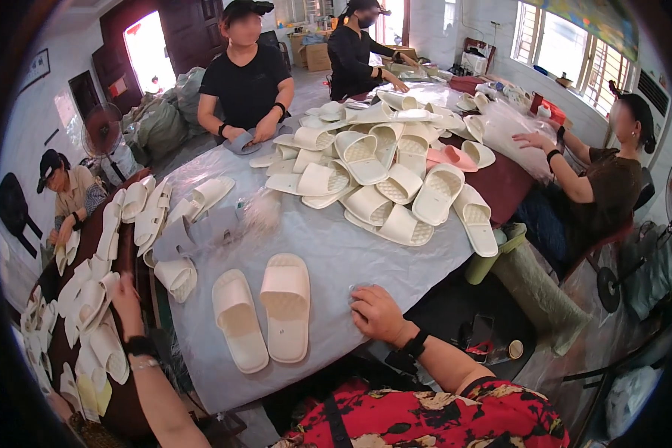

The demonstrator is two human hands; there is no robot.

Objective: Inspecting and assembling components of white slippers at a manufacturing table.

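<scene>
Two ribbed cream foam slippers | right hand flat on grey cloth, grip apart | left hand unclear

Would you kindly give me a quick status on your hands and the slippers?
Right hand flat on table cover. Left hand at side slipper stack. White pair lies between, untouched.

I see a pair of cream slippers in matt, foam-like plastic, their footbeds dimpled. They lie on a smooth grey table cover with a faint sheen. My right hand presses on thin, clear, glossy film. The slipper heap looks equally matt.
</scene>
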